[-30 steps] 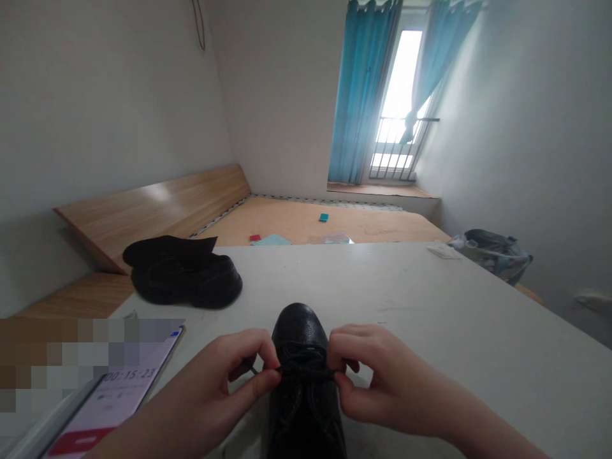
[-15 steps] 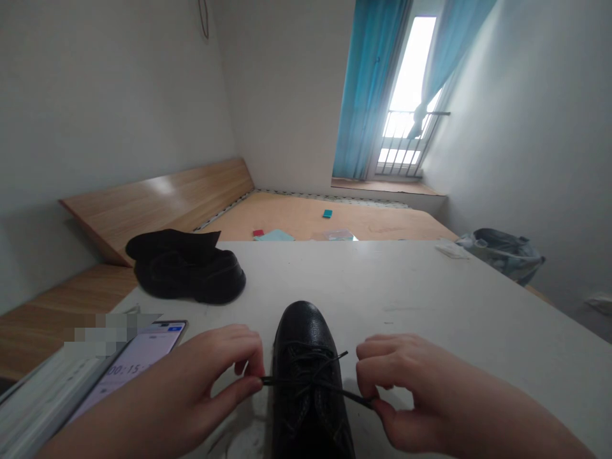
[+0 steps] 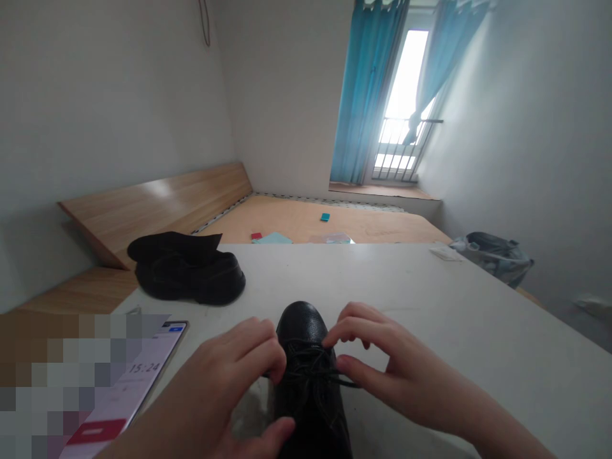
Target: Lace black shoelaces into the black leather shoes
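Observation:
A black leather shoe (image 3: 302, 319) stands on the white table in front of me, toe pointing away. Its black shoelace (image 3: 308, 376) crosses over the tongue, with loose ends lying out to both sides. My left hand (image 3: 243, 376) is at the shoe's left side, fingers bent near the lace and thumb well apart from them. From the right, my right hand (image 3: 368, 347) reaches in with forefinger and thumb spread, the forefinger at the upper lacing and the thumb close to the lace.
Another black shoe (image 3: 191, 277) lies at the table's (image 3: 382, 274) far left, a dark flat piece on top. A phone (image 3: 143, 376) showing a timer is left of my left hand. Beyond are a bed (image 3: 287, 210) and, at right, a lined bin (image 3: 497, 255).
Both hands have let go of the taut lace ends. My right hand has moved in to the lacing, and my left hand has opened beside the shoe. The lace now lies slack.

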`<action>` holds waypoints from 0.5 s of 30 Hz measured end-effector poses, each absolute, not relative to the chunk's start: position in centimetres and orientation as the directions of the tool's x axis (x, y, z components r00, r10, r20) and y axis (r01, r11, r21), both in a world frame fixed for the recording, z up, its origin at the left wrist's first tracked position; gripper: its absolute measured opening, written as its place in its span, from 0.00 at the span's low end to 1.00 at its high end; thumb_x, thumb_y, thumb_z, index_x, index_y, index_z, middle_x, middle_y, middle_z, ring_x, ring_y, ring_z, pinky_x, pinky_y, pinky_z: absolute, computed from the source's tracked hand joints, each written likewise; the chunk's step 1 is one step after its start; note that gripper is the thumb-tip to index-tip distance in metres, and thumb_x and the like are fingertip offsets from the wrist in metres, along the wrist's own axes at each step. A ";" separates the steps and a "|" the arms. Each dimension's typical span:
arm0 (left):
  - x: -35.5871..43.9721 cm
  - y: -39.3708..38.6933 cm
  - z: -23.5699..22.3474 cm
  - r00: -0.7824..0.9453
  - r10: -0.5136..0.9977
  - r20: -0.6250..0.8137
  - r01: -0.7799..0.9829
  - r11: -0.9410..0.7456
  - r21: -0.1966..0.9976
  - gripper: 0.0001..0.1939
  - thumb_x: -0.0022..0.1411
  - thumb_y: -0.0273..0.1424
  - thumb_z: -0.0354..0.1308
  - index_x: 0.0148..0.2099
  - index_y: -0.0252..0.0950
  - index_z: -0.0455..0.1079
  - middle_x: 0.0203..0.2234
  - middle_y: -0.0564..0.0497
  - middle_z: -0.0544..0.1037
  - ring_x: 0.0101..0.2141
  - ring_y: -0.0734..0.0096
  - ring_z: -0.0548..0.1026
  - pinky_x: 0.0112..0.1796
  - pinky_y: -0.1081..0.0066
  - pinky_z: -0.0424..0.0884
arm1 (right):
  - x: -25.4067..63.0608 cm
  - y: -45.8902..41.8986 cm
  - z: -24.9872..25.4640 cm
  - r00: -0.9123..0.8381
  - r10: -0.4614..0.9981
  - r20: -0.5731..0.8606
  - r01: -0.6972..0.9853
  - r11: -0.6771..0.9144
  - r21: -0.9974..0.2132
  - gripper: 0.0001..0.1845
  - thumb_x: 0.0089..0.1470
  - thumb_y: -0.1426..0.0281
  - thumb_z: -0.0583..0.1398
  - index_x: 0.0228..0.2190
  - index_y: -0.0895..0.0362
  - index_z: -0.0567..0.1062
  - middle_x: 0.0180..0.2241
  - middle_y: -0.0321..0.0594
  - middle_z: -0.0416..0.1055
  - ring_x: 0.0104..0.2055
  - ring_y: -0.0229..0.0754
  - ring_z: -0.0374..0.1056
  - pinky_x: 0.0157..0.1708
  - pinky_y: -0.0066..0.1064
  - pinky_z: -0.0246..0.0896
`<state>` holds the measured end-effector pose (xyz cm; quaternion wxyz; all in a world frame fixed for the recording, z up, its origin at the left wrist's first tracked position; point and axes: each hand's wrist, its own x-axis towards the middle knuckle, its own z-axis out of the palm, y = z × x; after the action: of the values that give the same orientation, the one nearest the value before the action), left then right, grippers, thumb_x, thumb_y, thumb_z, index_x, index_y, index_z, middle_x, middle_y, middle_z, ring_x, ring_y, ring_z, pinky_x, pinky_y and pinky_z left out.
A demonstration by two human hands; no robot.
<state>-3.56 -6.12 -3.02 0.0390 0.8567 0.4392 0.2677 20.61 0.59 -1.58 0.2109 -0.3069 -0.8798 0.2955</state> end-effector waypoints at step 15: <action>-1.7 -6.2 -4.0 0.473 0.770 0.428 0.745 -0.609 0.273 0.14 0.63 0.24 0.46 0.28 0.38 0.67 0.24 0.51 0.73 0.28 0.68 0.70 0.29 0.71 0.69 | 17.6 -0.2 -4.4 -0.654 0.682 0.327 0.255 0.606 -0.754 0.12 0.44 0.84 0.60 0.27 0.55 0.72 0.37 0.37 0.67 0.44 0.42 0.62 0.45 0.34 0.60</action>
<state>-1.69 -6.18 -4.03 0.0242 0.8578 0.4416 0.2618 17.64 -0.21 -4.39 0.3089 -0.2785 -0.8411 0.3458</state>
